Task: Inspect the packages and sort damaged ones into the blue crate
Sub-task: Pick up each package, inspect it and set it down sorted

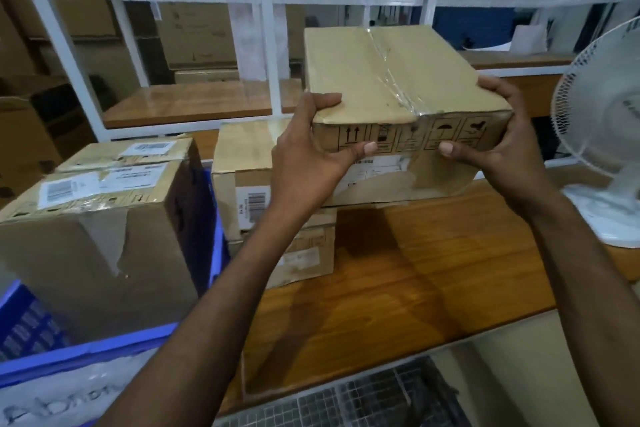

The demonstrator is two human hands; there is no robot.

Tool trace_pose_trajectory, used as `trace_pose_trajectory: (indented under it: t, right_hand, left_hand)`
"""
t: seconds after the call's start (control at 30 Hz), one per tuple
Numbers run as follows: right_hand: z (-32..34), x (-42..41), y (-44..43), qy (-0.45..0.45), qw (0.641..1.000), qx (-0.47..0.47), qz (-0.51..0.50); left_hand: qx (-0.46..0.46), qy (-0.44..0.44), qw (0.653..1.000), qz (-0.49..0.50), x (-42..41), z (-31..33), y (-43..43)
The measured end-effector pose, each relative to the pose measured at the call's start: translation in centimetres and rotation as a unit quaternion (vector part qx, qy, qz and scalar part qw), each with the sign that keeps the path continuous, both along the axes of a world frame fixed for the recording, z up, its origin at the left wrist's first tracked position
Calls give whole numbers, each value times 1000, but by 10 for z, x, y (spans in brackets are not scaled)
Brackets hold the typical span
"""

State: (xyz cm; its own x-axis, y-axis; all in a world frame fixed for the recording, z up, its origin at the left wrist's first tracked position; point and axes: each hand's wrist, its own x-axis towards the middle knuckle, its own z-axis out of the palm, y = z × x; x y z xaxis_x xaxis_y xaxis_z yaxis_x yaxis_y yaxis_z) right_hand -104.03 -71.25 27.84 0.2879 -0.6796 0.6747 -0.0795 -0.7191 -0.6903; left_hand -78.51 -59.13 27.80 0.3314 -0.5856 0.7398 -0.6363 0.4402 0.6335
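Inspection step in hand. Package [391, 80] held up above table [433, 270]. Left hand [311, 152] and right hand [502, 142] grip near corners, thumbs on front face, fingers curled over top. Tape wrinkled, near edge looks bowed. Next: judge damage; if damaged, carry left to blue crate [104, 350], which holds torn box [97, 236].

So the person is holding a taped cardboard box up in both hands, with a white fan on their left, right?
Nearly. The head view shows the white fan on their right, not left. The left hand and right hand do hold the taped box.
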Motion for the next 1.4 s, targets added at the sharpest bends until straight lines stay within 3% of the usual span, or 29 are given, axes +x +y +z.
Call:
trace_pose_trajectory:
  t: [0.2,0.43,0.9,1.27,1.4]
  right_hand:
    - [-14,-25,-38,-64,996,62,1]
    - [-21,-60,-73,-62,995,77,-10]
    - [-100,-63,-131,73,984,156,34]
    - [-173,-31,-169,110,969,212,70]
    - [-194,-17,-178,109,968,217,69]
  left_hand:
    - [6,6,1000,-8,-33,-7,-44]
    - [12,-9,1000,3,-67,-15,-78]
    - [141,51,987,59,-80,-119,-112]
    - [225,44,966,116,-65,-169,-114]
    - [240,1,963,121,-50,-183,-114]
